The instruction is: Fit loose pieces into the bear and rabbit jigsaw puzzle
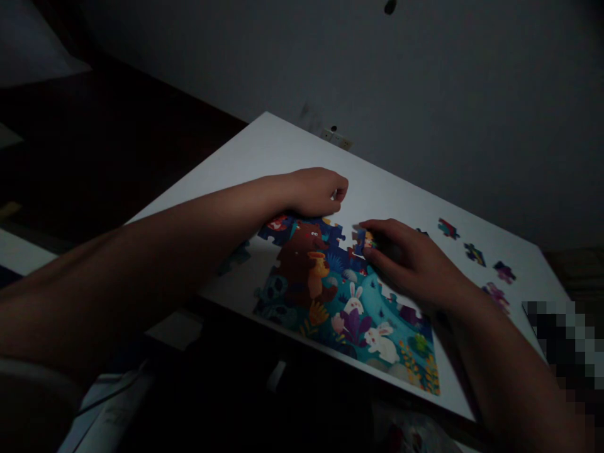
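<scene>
White tabletop (302, 148) meets the grey wall (425, 75); jigsaw puzzle (330, 314) lies along its near edge, loose pieces (474, 254) in open room rightward; our left hand (314, 192) curls nearly shut, holding nothing we can see; our right hand (401, 261) pinches a piece (365, 242) at the puzzle's gap.

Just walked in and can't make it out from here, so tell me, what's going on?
A person is putting together a children's jigsaw puzzle, showing a brown bear and white rabbits, on a white board. The right hand pinches a jigsaw piece at a gap along the puzzle's upper edge. The left hand is curled and rests just above that edge. Loose pieces lie on the board to the right, and part of the puzzle is still unfilled.
</scene>
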The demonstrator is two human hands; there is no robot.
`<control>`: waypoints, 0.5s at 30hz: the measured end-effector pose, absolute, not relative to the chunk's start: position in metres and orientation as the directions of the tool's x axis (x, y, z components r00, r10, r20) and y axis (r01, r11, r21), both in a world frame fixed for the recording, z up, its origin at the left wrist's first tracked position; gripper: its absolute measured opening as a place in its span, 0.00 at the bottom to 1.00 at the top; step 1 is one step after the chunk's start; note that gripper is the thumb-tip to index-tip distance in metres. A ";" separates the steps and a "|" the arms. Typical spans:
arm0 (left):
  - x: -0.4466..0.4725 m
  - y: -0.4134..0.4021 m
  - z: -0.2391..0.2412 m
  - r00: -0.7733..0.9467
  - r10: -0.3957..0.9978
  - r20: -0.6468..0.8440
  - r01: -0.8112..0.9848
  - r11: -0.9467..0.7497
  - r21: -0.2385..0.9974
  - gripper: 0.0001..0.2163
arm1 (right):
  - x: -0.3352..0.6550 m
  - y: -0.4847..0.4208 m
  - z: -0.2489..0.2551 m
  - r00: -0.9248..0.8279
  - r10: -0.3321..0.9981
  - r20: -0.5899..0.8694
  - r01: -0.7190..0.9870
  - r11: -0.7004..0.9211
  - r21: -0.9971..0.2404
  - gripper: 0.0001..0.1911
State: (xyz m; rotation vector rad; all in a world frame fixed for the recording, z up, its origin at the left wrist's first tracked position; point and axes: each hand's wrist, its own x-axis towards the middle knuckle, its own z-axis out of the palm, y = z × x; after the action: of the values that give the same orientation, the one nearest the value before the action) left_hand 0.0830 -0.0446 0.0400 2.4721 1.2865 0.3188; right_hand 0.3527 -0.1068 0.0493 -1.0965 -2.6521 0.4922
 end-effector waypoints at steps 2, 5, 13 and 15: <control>0.083 -0.044 0.039 0.570 0.820 0.049 0.751 -0.544 0.375 0.15 | 0.353 -0.107 0.049 -0.694 0.715 0.082 0.639 0.664 -0.388 0.21; 0.083 -0.045 0.039 0.574 0.817 0.047 0.754 -0.551 0.357 0.16 | 0.353 -0.107 0.049 -0.697 0.713 0.080 0.637 0.667 -0.386 0.20; 0.083 -0.046 0.040 0.577 0.815 0.049 0.746 -0.550 0.375 0.16 | 0.354 -0.105 0.048 -0.699 0.710 0.084 0.633 0.669 -0.390 0.21; 0.083 -0.046 0.040 0.574 0.818 0.045 0.746 -0.545 0.382 0.16 | 0.354 -0.105 0.048 -0.694 0.715 0.088 0.635 0.665 -0.393 0.21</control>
State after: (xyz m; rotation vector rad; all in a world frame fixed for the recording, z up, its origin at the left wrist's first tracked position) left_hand 0.0828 -0.0459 0.0401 2.4873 1.2791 0.3122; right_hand 0.3542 -0.1052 0.0478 -1.0913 -2.6462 0.4925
